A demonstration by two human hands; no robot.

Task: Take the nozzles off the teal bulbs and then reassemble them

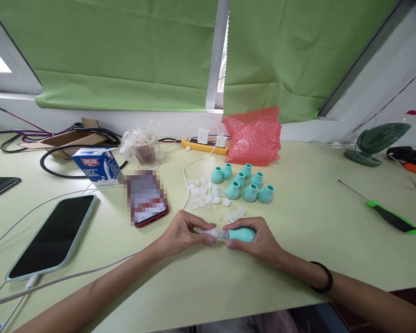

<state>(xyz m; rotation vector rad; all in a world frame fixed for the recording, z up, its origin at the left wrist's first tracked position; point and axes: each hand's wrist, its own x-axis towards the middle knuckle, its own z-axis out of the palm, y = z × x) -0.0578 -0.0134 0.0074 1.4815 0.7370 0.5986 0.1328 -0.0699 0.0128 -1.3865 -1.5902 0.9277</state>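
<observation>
My right hand (260, 239) grips a teal rubber bulb (243, 234) lying sideways near the desk's front edge. My left hand (182, 231) pinches a clear plastic tip (213, 233) at the bulb's open end, touching it. Just behind my hands lies a pile of clear and white plastic tips (205, 193). Several more teal bulbs (244, 183) stand in a cluster to the right of that pile.
A phone (52, 236) on a white cable lies at the left, a red phone (146, 199) and a milk carton (97, 166) behind it. A pink bubble-wrap bag (253, 135), a power strip (204, 145), a green-handled screwdriver (384, 214) and a small fan (376, 141) lie further off.
</observation>
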